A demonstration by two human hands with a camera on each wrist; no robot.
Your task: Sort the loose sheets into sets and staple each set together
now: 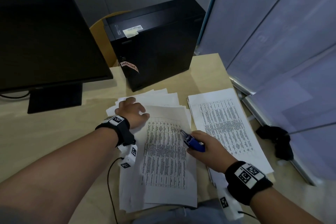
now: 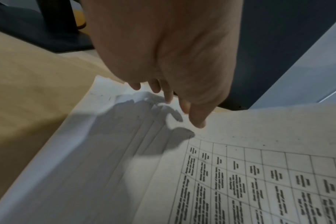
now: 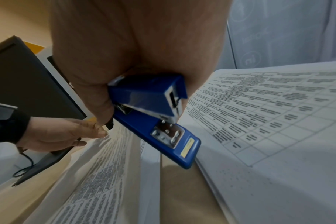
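A person sits at a light wooden desk with two groups of printed table sheets. The nearer, fanned pile of loose sheets lies straight ahead, its long axis running away from the person; a second stack lies just to its right, parallel to it. The left hand rests at the far left corner of the fanned pile, fingers extended and spread, tips touching the paper, gripping nothing. The right hand is wrapped around a blue stapler, held above the right edge of the fanned pile, its mouth parted and pointing forward and left toward the pile's far end. The corner to be stapled appears to lie beyond the stapler and to its left, next to the left hand, so the left hand is nearer to it. A dark monitor and a black computer tower stand behind the papers.
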